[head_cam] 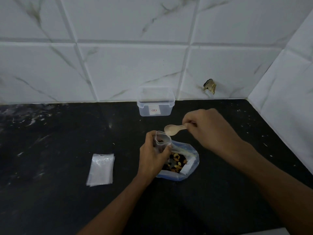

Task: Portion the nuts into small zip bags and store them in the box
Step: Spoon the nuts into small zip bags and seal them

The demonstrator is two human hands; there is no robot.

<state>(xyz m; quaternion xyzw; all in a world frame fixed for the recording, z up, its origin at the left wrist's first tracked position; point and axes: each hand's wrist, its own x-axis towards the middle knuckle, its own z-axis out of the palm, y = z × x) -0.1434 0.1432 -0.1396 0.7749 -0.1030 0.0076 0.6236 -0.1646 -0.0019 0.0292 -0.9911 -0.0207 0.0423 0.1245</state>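
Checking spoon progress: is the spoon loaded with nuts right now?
No, the spoon in the right hand shows an empty bowl beside the small zip bag.

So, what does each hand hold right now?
Left hand: closed around the small zip bag, mouth open.
Right hand: pinching the wooden spoon.

Open counter [50, 141] lies left; the box [155, 106] stands against the back wall, spare bags [100, 169] lying nearer.

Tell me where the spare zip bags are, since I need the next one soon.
In the head view, the spare zip bags lie flat on the black counter, left of the left hand and the big nut bag.
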